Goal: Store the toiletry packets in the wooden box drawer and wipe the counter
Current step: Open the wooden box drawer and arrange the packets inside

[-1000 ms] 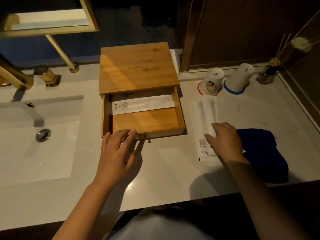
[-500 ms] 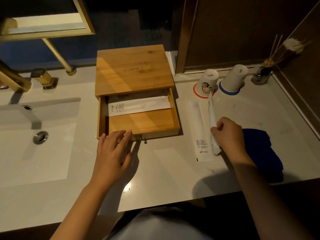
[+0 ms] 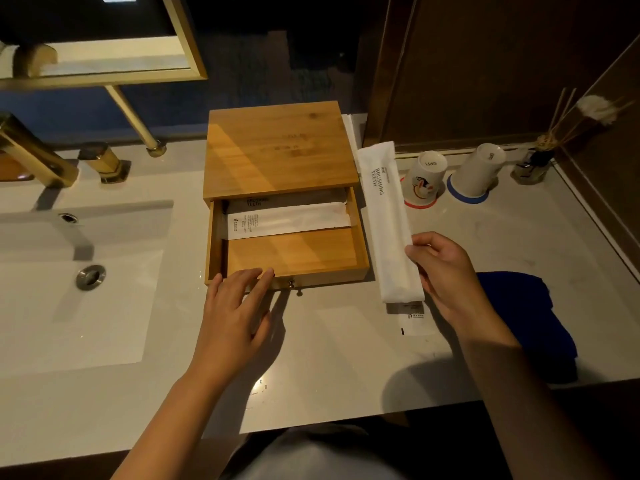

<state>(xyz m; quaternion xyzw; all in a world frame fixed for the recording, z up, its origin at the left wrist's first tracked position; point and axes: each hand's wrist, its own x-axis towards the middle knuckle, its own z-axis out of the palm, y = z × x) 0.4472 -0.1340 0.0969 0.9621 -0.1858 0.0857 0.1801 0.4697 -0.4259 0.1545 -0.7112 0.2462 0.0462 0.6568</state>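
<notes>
While the right hand [image 3: 441, 271] pinches a long white packet printed "BRUSHING TEETH" [image 3: 389, 220] along its near half, thumb on top and fingers curled beneath, the packet is lifted off the counter [image 3: 346, 358] and runs lengthwise away from the person, just right of the wooden box [image 3: 280, 150]. Under its near end, the corner of another white packet [image 3: 414, 322] lies flat on the counter. The box's drawer [image 3: 294, 252] is pulled out toward the person, and two packets lie crosswise at its back: a white one with small print [image 3: 287, 221] and, behind it, one partly hidden under the box top [image 3: 258, 201]. The left hand [image 3: 235, 306] rests with straight, relaxed fingers, gripping nothing, on the drawer's front edge, left of the small knob [image 3: 291, 283]. A dark blue cloth [image 3: 530, 313] lies bunched on the counter just right of the right wrist. Farther back stand two upturned cups [image 3: 424, 178] on round coasters and a reed diffuser [image 3: 533, 164]. A sink [image 3: 69, 271] with a brass faucet [image 3: 31, 154] sits to the left.
</notes>
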